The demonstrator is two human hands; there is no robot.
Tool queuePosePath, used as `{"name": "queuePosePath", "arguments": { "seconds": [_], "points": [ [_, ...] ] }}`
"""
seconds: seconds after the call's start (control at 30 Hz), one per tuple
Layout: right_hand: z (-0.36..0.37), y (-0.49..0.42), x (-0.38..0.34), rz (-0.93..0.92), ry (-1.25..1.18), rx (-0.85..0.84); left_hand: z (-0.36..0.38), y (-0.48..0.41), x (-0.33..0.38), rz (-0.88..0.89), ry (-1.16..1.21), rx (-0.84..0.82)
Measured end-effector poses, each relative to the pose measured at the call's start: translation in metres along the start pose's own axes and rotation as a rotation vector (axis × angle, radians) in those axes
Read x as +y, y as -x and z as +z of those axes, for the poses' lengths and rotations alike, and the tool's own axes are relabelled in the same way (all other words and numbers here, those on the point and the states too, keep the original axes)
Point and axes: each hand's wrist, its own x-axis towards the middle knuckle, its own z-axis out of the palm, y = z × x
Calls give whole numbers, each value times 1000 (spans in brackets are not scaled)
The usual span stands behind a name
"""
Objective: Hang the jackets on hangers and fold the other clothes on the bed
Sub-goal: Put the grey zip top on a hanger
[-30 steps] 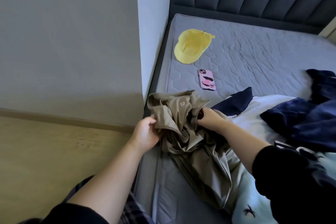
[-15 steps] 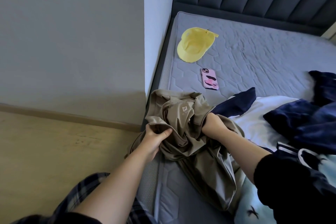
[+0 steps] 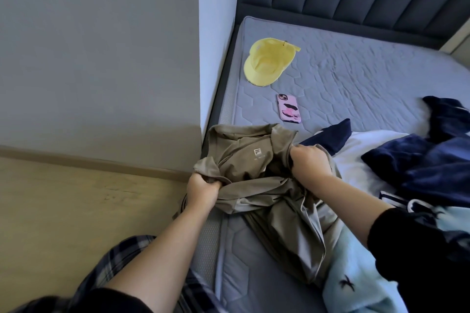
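Fists of left hand [image 3: 202,189] and right hand [image 3: 309,161] clutch olive jacket [image 3: 256,178] bunches.
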Motion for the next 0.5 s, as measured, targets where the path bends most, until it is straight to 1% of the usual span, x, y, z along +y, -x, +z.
{"name": "queuePosePath", "arguments": {
  "seconds": [0.03, 0.07, 0.1, 0.13, 0.2, 0.23, 0.27, 0.33, 0.37, 0.43, 0.47, 0.5],
  "points": [
    [3, 1, 7, 75, -140, 24, 1, -1, 0, 12, -11, 13],
    [4, 2, 12, 189, -341, 49, 1, -1, -2, 2, 1, 25],
    [7, 1, 17, 316, -554, 79, 1, -1, -3, -44, 47, 28],
    [9, 1, 21, 429, -722, 110, 1, -1, -5, -130, 133, 9],
    [10, -1, 23, 553, -901, 118, 0, 0, -9, -348, 358, -105],
    [10, -2, 23, 570, -946, 101, -1, 0, -10, -426, 445, -169],
    [9, -1, 22, 573, -970, 78, -2, 0, -10, -464, 471, -216],
    [5, -1, 19, 553, -942, 30, -4, 0, -10, -455, 407, -271],
    [3, -1, 18, 525, -864, -20, -5, 0, -11, -427, 353, -284],
    [-2, -1, 16, 460, -724, -190, -4, -1, -10, -359, 251, -273],
    [-6, -1, 15, 448, -748, -283, -3, 0, -8, -328, 226, -257],
    [-10, 1, 13, 442, -852, -371, -1, 2, -4, -299, 220, -245]
  ]
}}
